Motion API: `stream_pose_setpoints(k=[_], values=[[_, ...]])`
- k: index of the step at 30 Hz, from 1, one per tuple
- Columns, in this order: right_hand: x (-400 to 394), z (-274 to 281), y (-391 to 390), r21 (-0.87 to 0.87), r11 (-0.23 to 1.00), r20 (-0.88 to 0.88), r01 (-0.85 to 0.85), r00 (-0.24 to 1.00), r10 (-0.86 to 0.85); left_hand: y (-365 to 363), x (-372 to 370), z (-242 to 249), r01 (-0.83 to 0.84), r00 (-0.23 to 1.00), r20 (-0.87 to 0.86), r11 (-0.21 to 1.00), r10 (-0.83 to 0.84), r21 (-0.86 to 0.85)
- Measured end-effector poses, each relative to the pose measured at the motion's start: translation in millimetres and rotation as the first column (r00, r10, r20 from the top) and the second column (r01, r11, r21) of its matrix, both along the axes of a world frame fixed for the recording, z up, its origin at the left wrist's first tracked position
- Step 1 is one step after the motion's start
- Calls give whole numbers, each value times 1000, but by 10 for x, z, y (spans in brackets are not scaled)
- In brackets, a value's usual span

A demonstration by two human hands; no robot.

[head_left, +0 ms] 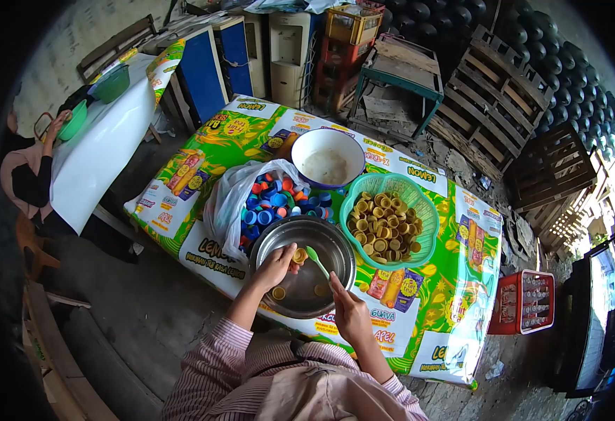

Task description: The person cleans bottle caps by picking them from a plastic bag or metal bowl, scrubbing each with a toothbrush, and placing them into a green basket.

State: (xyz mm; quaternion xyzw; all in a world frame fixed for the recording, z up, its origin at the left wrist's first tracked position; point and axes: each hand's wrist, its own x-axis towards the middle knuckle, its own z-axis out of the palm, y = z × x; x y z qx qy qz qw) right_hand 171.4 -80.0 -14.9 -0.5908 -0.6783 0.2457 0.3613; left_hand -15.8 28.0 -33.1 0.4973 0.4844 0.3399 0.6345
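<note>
Over a steel bowl [293, 228], my left hand [277, 268] is closed on a yellow cap [300, 256]. My right hand [349, 309] grips a small green-tipped tool [317, 259], its tip close to that cap. A few more yellow caps [279, 292] lie in the steel bowl. Just behind is a plastic bag [227, 203] full of blue, red and orange caps [277, 201]. To the right stands a mint-green basket [430, 210] filled with yellow caps [381, 221]. A white enamel bowl [328, 156] with a blue rim stands beyond them.
A printed plastic sheet [434, 337] covers the table. At the left, another person [34, 168] holds a green basket [74, 121] beside a second table [100, 140]. A red bottle crate [524, 302] stands on the floor at the right, with wooden pallets [490, 105] behind.
</note>
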Motion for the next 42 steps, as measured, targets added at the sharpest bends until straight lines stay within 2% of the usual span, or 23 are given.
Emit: stream_pose_setpoints(k=[5,8,11,12,15,17,19,21,23,27,29,30,32,34,36,39,41,42], values=[[24,117,-42,-18,999,109,-30,994,32,17,71,136,28,996,-90,992,-17,123],[58,162,-20,-15,1000,133,14,991,-12,55,96,145,112,993,-72,967,-98,230],[15,-5,4,83,996,50,-9,999,5,86,117,203,145,989,-43,928,-139,344],[-13,-21,-6,110,994,17,-22,1000,20,82,147,218,105,994,-56,906,-90,410],[11,-21,-46,77,997,21,-10,1000,8,45,132,176,92,995,-62,898,-72,431],[52,17,-86,4,1000,73,13,997,-14,26,108,150,63,998,-31,914,-55,402],[-6,70,-94,3,1000,59,13,998,-14,29,84,186,81,997,-20,926,-79,369],[-90,35,-104,25,999,-11,-33,999,33,-19,109,203,41,999,-27,903,-32,427],[-18,-46,-79,66,998,-14,-21,1000,21,-21,74,208,86,992,-115,926,-47,366],[8,-12,-87,27,1000,39,-2,999,1,-54,66,153,88,991,-130,925,-42,370],[-20,-45,-95,28,998,62,-58,997,56,-72,96,223,47,994,-105,924,-8,380],[25,-49,-56,31,999,84,-24,996,21,-58,75,195,44,995,-104,924,-4,380],[53,-3,-26,19,999,89,-31,996,29,-45,20,86,93,994,-75,963,-76,251],[22,82,-27,23,999,93,-35,995,33,-47,33,65,45,999,-28,972,-39,230],[-21,106,-62,-94,991,58,-99,993,104,-68,35,40,-1,1000,22,981,-3,196],[24,81,0,-11,999,27,-36,999,37,-36,10,37,55,998,11,964,-60,258],[-26,74,-48,-49,998,13,-33,999,34,-59,20,20,18,990,130,977,-47,214],[-60,-3,-61,-35,997,-34,-63,998,62,-68,23,25,21,990,130,978,-49,209]])
